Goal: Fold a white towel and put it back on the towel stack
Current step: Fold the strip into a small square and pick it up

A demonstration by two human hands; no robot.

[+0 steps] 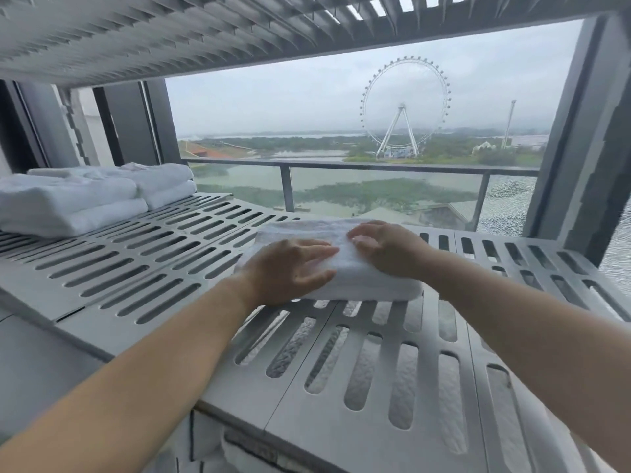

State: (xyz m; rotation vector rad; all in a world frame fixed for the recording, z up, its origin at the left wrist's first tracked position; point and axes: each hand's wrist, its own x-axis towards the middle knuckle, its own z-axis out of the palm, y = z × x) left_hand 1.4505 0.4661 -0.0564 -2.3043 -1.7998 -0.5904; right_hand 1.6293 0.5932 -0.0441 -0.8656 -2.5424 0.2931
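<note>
A white towel (355, 264), folded into a thick rectangle, lies on the slotted grey shelf (143, 264) near its middle. My left hand (293, 268) lies flat on the towel's left half, fingers straight and pointing right. My right hand (382, 247) presses on the towel's right half, its fingers bent slightly at the tips on the top surface. The towel stack (85, 196) of folded white towels sits at the shelf's far left, well apart from both hands.
Another slotted shelf (170, 32) hangs overhead. A grey upright post (587, 131) stands at the right. Behind the shelf is a window with a balcony railing (375, 167). More white fabric shows through the slots below.
</note>
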